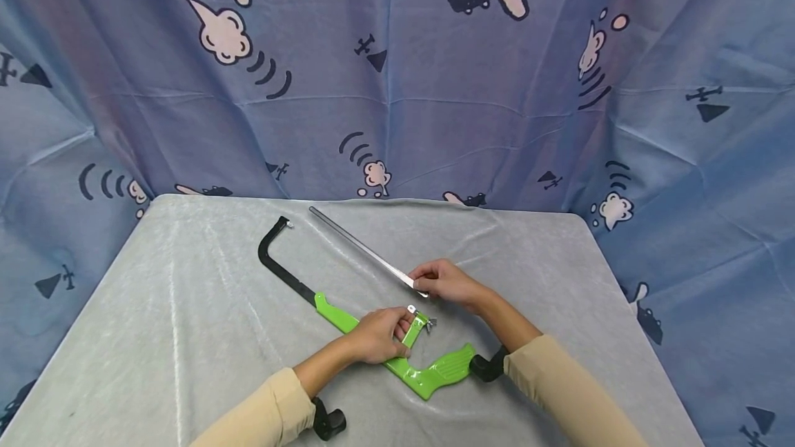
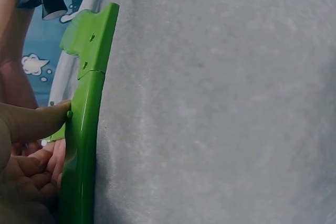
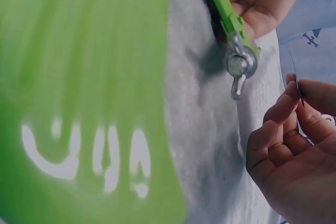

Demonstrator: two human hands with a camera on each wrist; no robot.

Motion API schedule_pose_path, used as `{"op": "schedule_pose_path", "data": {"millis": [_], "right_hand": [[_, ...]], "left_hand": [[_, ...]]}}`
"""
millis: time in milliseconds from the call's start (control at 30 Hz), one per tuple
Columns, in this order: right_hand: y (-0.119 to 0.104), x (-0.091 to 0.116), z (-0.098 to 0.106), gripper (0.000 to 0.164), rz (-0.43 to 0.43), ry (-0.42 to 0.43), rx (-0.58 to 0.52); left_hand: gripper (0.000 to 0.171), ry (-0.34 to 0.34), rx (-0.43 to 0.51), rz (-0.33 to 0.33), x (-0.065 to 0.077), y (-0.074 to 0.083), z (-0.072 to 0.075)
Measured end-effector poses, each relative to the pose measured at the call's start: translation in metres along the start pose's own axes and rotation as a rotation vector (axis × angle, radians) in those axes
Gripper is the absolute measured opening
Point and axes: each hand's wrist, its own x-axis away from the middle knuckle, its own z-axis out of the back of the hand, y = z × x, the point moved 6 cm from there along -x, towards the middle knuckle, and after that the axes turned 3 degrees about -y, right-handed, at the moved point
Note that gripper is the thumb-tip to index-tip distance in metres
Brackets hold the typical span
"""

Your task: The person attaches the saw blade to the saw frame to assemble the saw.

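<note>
A hacksaw frame (image 1: 335, 314) with a green grip and a bent black front arm lies slantwise, its arm toward the far left. My left hand (image 1: 375, 335) grips it by the green part near the upright, thumb against the frame in the left wrist view. At the upright's tip sits a metal wing nut (image 3: 237, 66). My right hand (image 1: 448, 283) pinches one end of a thin grey saw blade (image 1: 360, 243) between thumb and fingers. The blade stretches to the far left, roughly parallel to the frame and apart from it. The green handle (image 3: 94, 87) fills the right wrist view's left side.
A pale grey cloth covers the table (image 1: 155, 309). Behind and beside it hangs a blue curtain (image 1: 435, 136) printed with planes and clouds. Black wrist-worn devices show at both sleeves, the right one close to the saw handle's end.
</note>
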Motion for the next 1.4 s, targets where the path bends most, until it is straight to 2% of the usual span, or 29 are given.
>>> {"op": "schedule_pose_path", "data": {"millis": [633,1100,1400], "right_hand": [[-0.009,-0.007,-0.024,0.024,0.056,-0.061,0.046],[-0.006,-0.008,-0.026,0.023,0.009,-0.022,0.020],[-0.007,-0.008,-0.025,0.022,0.007,0.006,0.056]], "left_hand": [[0.039,0.004,-0.007,-0.016,0.002,0.000,0.001],[0.038,0.007,-0.011,-0.021,0.002,0.000,0.001],[0.038,0.008,-0.014,-0.014,0.002,0.000,0.001]]}}
